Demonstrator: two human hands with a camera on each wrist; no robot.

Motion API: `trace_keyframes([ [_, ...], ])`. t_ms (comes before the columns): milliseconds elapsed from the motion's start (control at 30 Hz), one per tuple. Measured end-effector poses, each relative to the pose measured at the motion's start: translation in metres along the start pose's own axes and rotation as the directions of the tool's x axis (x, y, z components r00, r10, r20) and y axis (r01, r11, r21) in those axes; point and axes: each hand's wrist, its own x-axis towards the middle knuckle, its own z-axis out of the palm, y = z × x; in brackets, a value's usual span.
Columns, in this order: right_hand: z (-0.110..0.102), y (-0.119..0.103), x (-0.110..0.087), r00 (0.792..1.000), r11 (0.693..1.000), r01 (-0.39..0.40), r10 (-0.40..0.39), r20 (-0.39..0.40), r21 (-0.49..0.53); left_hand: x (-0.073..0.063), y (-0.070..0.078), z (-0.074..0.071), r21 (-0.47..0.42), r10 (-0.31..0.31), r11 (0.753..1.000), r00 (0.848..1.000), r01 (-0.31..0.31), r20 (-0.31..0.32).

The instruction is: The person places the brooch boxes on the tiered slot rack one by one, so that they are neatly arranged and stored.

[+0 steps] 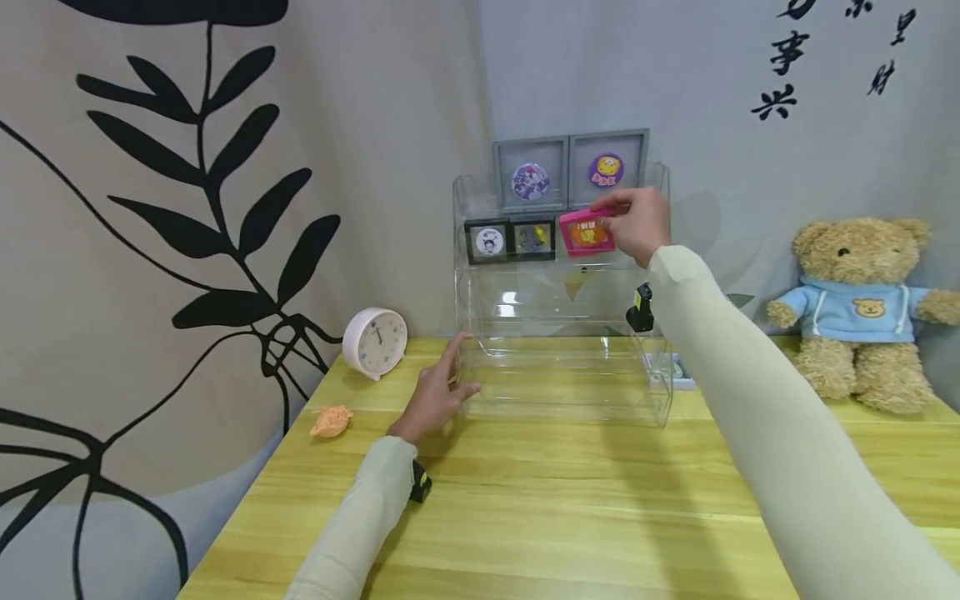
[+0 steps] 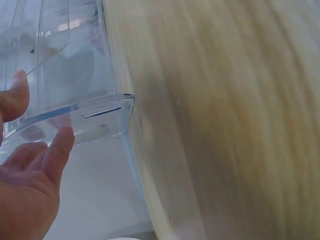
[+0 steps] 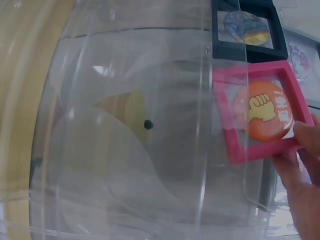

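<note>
A clear stepped acrylic display rack stands on the wooden table against the curtain. My right hand pinches the right side of a pink square frame holding an orange badge with a yellow fist. This frame tilts slightly at the second tier from the top, beside two black frames. Above them, two grey frames with round badges stand on the top tier. My left hand is at the rack's lower left edge, fingers fairly straight along the side, thumb toward the front.
A round white clock and an orange crumpled-looking item are at the left. Behind the rack's lower right corner lies a pale frame. A teddy bear in a blue hoodie sits at the right.
</note>
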Motion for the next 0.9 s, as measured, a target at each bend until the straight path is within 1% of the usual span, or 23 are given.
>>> trace_keyframes([
  [100, 0.002, 0.003, -0.001, 1.000, 1.000, -0.013, 0.013, -0.013, 0.002, 0.001, 0.000, -0.001, 0.001, 0.002, 1.000, 1.000, -0.002, 0.002],
  [333, 0.004, 0.008, -0.004, 0.999, 0.999, 0.037, -0.037, -0.020, -0.027, 0.001, 0.001, -0.002, -0.014, 0.004, 1.000, 1.000, -0.004, 0.000],
  [433, 0.002, 0.008, -0.004, 0.997, 0.993, 0.081, -0.082, -0.003, -0.080, 0.000, 0.000, -0.002, -0.019, 0.008, 1.000, 1.000, -0.008, -0.006],
  [567, -0.003, 0.009, -0.008, 0.985, 0.969, 0.171, -0.167, 0.038, -0.177, -0.001, 0.000, 0.000, -0.027, 0.010, 1.000, 1.000, -0.010, -0.014],
  [633, -0.008, 0.009, -0.013, 0.978, 0.955, 0.210, -0.208, 0.035, -0.210, -0.001, 0.000, 0.001, -0.030, 0.010, 0.999, 1.000, -0.010, -0.013],
  [733, -0.021, 0.008, -0.021, 0.965, 0.940, 0.259, -0.262, 0.017, -0.224, -0.001, -0.001, 0.002, -0.031, 0.002, 1.000, 1.000, -0.002, -0.011],
  [833, -0.040, 0.013, -0.031, 0.947, 0.915, 0.309, -0.321, -0.004, -0.261, -0.001, -0.001, 0.002, -0.035, -0.014, 0.999, 1.000, 0.013, -0.017],
  [900, -0.054, 0.021, -0.037, 0.936, 0.900, 0.331, -0.351, -0.021, -0.284, -0.001, -0.001, 0.002, -0.033, -0.019, 0.999, 1.000, 0.018, -0.021],
])
